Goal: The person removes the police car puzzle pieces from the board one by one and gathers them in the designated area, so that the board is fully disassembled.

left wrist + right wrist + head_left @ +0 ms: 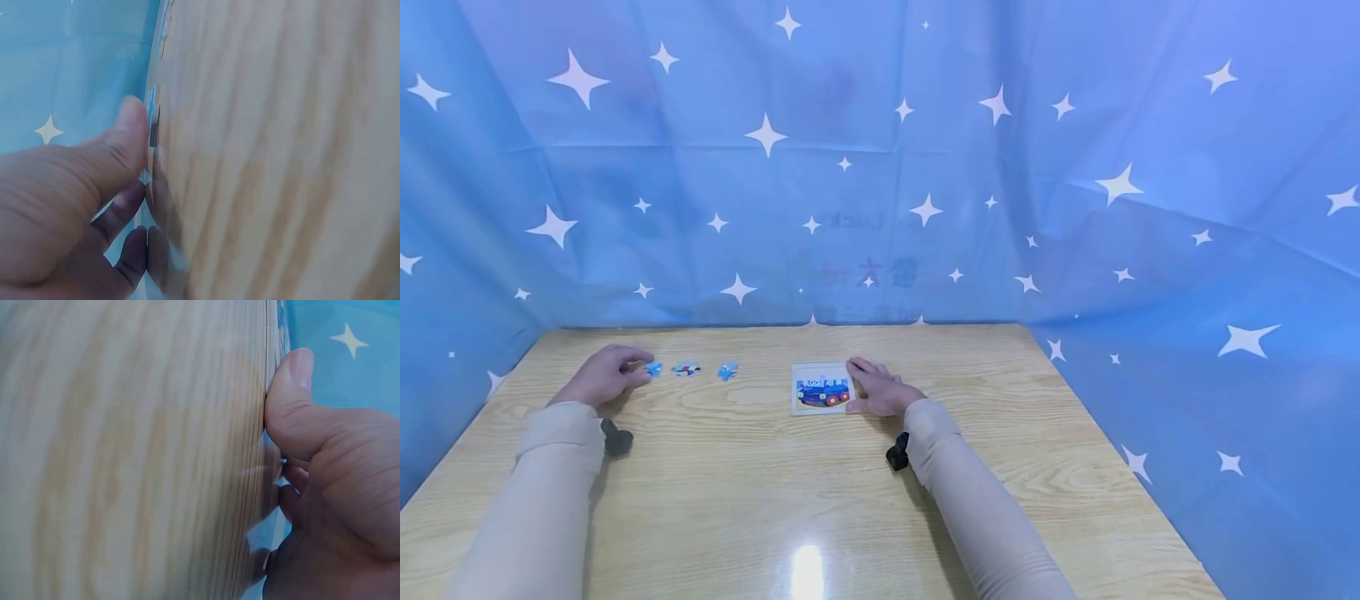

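Observation:
A small puzzle board [822, 389] with a blue vehicle picture lies on the wooden table [775, 500] at mid-centre. My right hand [871, 388] rests flat against the board's right edge, fingers straight; in the right wrist view its thumb [294, 394] presses the tabletop. Three loose blue puzzle pieces lie in a row to the left. My left hand [642, 369] has thumb and forefinger closed on the leftmost piece [653, 368], which lies on the table. In the left wrist view the thumb [128, 134] touches that piece [152, 119]. The other two pieces [686, 368] [727, 371] lie untouched.
A blue cloth with white stars [880, 167] hangs behind the table and along both sides. Bare wood stretches from the hands to the near edge. Small dark wrist-mounted cameras [616, 437] [897, 452] sit under both sleeves.

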`<action>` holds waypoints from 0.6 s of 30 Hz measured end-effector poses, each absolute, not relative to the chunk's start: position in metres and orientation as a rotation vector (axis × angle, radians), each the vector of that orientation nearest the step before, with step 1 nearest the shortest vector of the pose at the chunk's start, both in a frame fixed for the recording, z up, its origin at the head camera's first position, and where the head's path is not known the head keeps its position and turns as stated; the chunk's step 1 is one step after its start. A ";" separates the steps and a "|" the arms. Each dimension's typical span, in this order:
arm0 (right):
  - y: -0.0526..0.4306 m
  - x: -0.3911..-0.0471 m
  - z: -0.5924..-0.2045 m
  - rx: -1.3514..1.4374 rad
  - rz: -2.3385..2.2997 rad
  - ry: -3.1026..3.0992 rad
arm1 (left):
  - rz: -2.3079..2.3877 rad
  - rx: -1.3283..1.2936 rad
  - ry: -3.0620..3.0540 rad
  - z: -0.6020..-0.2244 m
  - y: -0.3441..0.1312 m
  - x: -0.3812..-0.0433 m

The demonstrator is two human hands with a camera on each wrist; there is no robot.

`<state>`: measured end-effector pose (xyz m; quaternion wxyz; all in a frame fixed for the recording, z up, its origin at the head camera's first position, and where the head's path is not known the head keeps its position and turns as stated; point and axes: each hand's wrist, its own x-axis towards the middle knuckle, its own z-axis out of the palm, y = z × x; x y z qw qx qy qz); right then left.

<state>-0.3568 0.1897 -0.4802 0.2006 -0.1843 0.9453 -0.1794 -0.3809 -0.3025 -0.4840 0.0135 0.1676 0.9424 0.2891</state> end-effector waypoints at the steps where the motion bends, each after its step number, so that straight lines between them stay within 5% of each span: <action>1: 0.190 -0.357 -0.480 -0.514 -0.501 2.640 | 0.902 0.522 2.938 -0.484 -0.303 -0.381; 18: 0.189 -0.356 -0.480 -0.513 -0.506 2.640 | 0.893 0.510 2.972 -0.490 -0.308 -0.381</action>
